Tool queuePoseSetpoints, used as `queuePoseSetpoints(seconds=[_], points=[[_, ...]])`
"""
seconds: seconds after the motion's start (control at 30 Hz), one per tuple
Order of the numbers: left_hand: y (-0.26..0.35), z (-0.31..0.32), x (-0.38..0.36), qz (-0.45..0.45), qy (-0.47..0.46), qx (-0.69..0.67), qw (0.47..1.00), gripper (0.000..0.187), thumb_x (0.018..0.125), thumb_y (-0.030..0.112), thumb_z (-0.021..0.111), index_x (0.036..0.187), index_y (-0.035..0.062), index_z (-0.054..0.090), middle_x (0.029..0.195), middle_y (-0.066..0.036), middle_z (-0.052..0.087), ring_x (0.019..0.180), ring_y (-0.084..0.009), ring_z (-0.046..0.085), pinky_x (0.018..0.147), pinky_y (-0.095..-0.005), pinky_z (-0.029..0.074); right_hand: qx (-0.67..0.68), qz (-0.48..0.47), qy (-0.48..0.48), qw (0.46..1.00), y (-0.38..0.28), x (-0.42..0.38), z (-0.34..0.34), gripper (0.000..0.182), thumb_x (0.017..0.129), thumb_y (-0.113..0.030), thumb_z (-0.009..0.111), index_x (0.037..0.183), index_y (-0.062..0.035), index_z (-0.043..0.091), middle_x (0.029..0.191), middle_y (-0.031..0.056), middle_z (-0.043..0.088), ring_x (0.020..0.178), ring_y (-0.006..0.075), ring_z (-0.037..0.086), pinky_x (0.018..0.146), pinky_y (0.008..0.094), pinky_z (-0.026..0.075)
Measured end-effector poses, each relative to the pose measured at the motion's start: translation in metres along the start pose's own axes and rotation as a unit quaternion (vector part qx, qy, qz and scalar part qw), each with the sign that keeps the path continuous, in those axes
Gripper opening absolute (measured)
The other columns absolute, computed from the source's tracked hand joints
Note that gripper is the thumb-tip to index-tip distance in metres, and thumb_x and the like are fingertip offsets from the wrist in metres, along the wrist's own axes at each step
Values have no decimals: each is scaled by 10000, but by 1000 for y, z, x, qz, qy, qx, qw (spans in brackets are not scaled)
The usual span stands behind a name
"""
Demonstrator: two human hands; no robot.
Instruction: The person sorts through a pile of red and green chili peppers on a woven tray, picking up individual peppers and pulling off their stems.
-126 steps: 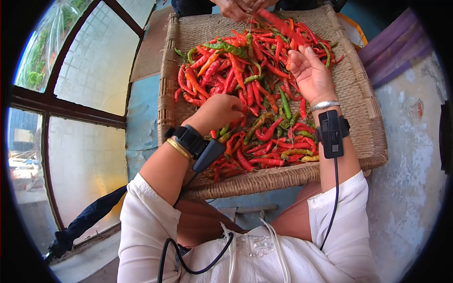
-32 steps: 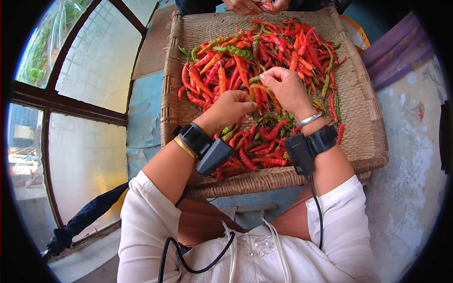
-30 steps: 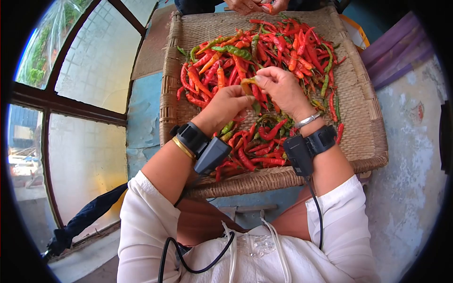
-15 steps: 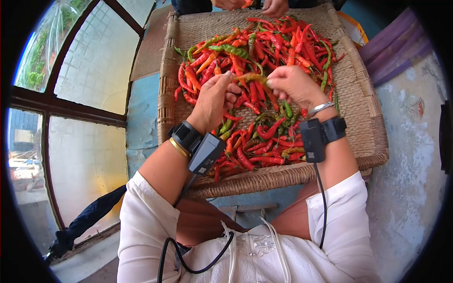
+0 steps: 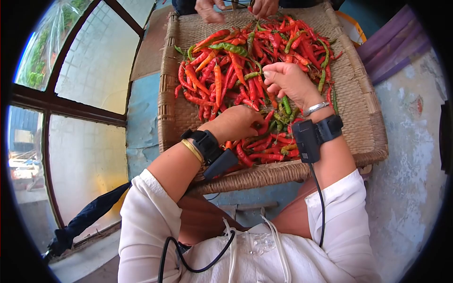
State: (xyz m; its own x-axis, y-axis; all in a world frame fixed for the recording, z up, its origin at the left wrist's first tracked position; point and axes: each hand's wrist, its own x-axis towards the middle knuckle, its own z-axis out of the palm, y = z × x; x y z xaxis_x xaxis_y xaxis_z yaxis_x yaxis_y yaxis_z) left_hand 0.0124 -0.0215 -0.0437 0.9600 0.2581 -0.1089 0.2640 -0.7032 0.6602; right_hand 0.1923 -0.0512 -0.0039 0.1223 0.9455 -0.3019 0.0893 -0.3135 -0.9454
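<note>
A broad woven tray (image 5: pixel 373 118) bears a large heap of red, orange and green chili peppers (image 5: pixel 231 78). Low over a nearer pile of peppers (image 5: pixel 262 153), my left hand (image 5: pixel 236 122) reaches down with its fingers bent; its fingertips are partly hidden, and what they touch is unclear. My right hand (image 5: pixel 290 82) is raised above the middle of the heap, thumb and forefinger pinched together. Whatever is in that pinch is too small to make out. A greenish pepper end lies just left of its fingertips.
Beyond the tray's far edge, another person's two hands (image 5: pixel 210 9) (image 5: pixel 264 7) work close to the heap. A framed window (image 5: pixel 87 80) stands at the left, purple cloth (image 5: pixel 396 42) at the right. Dark cables hang from my wrist devices.
My left hand has moved down and right from the upper heap to the nearer pile. The yellowish pepper between my hands is gone from there. The other person's hands have shifted.
</note>
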Motion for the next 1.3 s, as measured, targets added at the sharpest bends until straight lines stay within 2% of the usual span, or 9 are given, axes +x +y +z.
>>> queuePoseSetpoints(seconds=[0.27, 0.37, 0.43, 0.57, 0.6, 0.63, 0.87, 1.07, 1.3], points=[[15, -19, -2, -44, 15, -140, 989, 125, 696, 104, 618, 787, 22, 593, 734, -77, 600, 675, -182, 580, 631, -296, 457, -313, -191, -59, 928, 4, -41, 18, 281, 733, -85, 574, 993, 16, 543, 766, 91, 611, 688, 130, 576, 633, 269, 456], [23, -24, -7, -110, -12, -351, 930, 78, 748, 74, 606, 721, 40, 542, 669, 16, 530, 602, -71, 521, 541, -230, 445, -330, -218, -56, 917, 7, -62, 27, 307, 739, -72, 561, 1032, 6, 514, 795, 92, 613, 705, 135, 578, 639, 264, 453], [27, -24, -11, -113, -7, -389, 914, 69, 752, 65, 599, 725, 39, 540, 665, 12, 526, 593, -64, 516, 531, -213, 440, -194, -200, -11, 960, 9, -69, 31, 318, 710, -158, 585, 993, -34, 511, 777, 154, 593, 738, 279, 587, 631, 348, 450], [27, -28, -16, -105, 14, -421, 901, 60, 785, 66, 579, 767, 37, 530, 683, 2, 536, 590, -61, 517, 526, -190, 441, -180, -186, -60, 964, -2, -80, 32, 315, 695, -142, 604, 968, -32, 492, 753, 151, 582, 720, 280, 583, 638, 347, 451], [27, -30, -16, -108, 15, -411, 905, 65, 801, 81, 579, 808, 42, 527, 701, 4, 540, 610, -55, 520, 540, -184, 446, -217, -220, -60, 949, -3, -80, 32, 291, 721, -41, 569, 998, -17, 483, 726, 55, 572, 645, 108, 534, 594, 258, 441], [29, -30, -17, -109, 27, -438, 892, 50, 816, 76, 558, 806, 39, 526, 703, -4, 551, 618, -64, 537, 545, -187, 461, -224, -225, -55, 947, -3, -79, 32, 304, 707, -42, 575, 995, -20, 481, 719, 67, 574, 636, 131, 544, 595, 268, 445], [15, -35, -13, -184, 203, -424, 863, 72, 797, 93, 574, 803, 22, 562, 675, -1, 555, 571, -67, 529, 498, -207, 445, -339, -193, 12, 920, -6, -57, 19, 256, 694, -161, 573, 937, -85, 549, 735, 133, 596, 744, 310, 581, 655, 406, 449], [-33, -39, -18, -286, 353, 8, 891, 359, 703, 228, 641, 948, -12, 537, 814, -154, 599, 800, -281, 578, 687, -356, 454, 63, -179, 258, 947, 11, -16, -21, 557, 757, -132, 603, 1216, 51, 347, 783, 91, 617, 678, 132, 568, 613, 265, 447], [-34, -35, -11, -318, 313, 58, 893, 352, 681, 258, 669, 882, -2, 544, 784, -150, 593, 780, -287, 576, 669, -374, 444, 42, -101, 95, 990, 2, -30, 6, 282, 773, -171, 587, 984, 15, 572, 792, 48, 615, 666, 98, 556, 568, 240, 443]])
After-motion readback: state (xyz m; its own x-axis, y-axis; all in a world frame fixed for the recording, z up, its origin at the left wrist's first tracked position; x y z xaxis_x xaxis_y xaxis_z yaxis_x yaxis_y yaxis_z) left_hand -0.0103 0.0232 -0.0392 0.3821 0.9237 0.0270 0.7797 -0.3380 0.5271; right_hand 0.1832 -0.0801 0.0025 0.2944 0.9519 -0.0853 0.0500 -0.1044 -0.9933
